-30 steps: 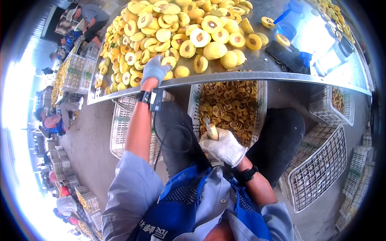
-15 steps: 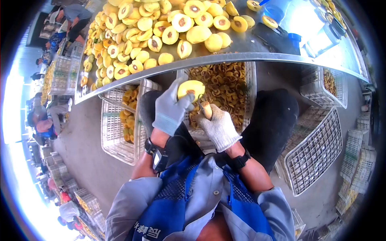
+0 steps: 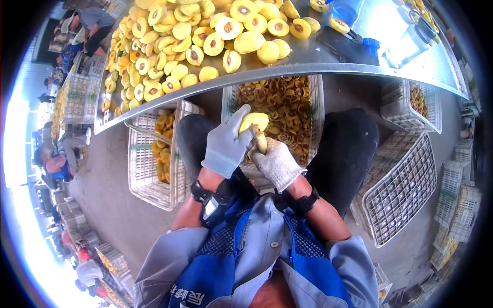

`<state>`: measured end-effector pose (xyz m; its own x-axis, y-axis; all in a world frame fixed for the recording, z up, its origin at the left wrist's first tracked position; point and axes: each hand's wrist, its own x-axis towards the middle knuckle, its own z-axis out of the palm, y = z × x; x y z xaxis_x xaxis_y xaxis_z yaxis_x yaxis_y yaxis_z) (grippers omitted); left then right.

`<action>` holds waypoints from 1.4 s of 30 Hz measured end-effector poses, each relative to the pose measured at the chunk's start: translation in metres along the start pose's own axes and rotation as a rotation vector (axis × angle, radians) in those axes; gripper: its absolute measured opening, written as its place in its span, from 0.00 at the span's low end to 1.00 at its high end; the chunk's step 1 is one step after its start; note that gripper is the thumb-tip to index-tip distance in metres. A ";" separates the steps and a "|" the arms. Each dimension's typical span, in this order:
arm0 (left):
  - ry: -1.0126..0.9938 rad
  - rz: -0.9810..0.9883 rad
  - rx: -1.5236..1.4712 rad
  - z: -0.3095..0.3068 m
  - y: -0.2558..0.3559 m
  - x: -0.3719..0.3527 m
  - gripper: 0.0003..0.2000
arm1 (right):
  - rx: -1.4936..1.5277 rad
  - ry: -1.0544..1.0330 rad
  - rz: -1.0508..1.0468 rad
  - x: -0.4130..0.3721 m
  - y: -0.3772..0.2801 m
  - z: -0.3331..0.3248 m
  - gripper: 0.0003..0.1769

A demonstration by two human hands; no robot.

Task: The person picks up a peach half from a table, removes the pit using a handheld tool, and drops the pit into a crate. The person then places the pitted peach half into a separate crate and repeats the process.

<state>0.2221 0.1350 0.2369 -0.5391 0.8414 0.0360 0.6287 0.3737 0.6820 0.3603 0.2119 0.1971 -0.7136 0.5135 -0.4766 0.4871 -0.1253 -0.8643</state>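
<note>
While seated close under table (image 3: 303, 61) rim, gripping peach (image 3: 254, 121) in left hand (image 3: 226, 145): grey-gloved fingers wrapped round its left side, thumb up along near face. Held over lap, between knees, above near end of middle crate (image 3: 319, 97). Right hand (image 3: 277, 163), white knit glove, closed tight round tool (image 3: 261, 142); pale handle end pressed against underside of peach, working tip hidden. Gloves touching at knuckles. Dark bands on both wrists.

Under table, middle crate packed with brownish-yellow cut scraps. Left crate (image 3: 146, 174) just beside left knee, with few yellow pieces at far side. Right crate (image 3: 405, 192) tipped on edge, leaning near right knee. Further crate (image 3: 405, 110) far right, some yellow pieces inside.

On table, heap of halves (image 3: 169, 46), many with stone showing, spread from left to centre. Clear jug (image 3: 408, 46) and blue bottle (image 3: 345, 10) far right, dark flat thing (image 3: 341, 43) between heap and jug.

Far left, other people (image 3: 90, 23) bent over more crates
</note>
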 end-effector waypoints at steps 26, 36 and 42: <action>-0.244 -0.034 -1.157 0.018 -0.019 0.016 0.19 | 0.521 -0.508 0.187 -0.006 0.011 -0.003 0.12; -0.537 -0.187 -0.951 0.004 -0.023 0.026 0.25 | 0.578 -0.574 0.272 -0.009 0.004 -0.002 0.12; -0.180 -0.278 -1.665 0.010 -0.013 0.006 0.19 | 0.616 -0.622 0.092 -0.016 0.000 -0.005 0.12</action>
<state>0.2164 0.1395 0.2210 -0.3842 0.9002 -0.2050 -0.7564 -0.1796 0.6289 0.3742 0.2085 0.2056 -0.9173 -0.0540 -0.3946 0.3259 -0.6713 -0.6657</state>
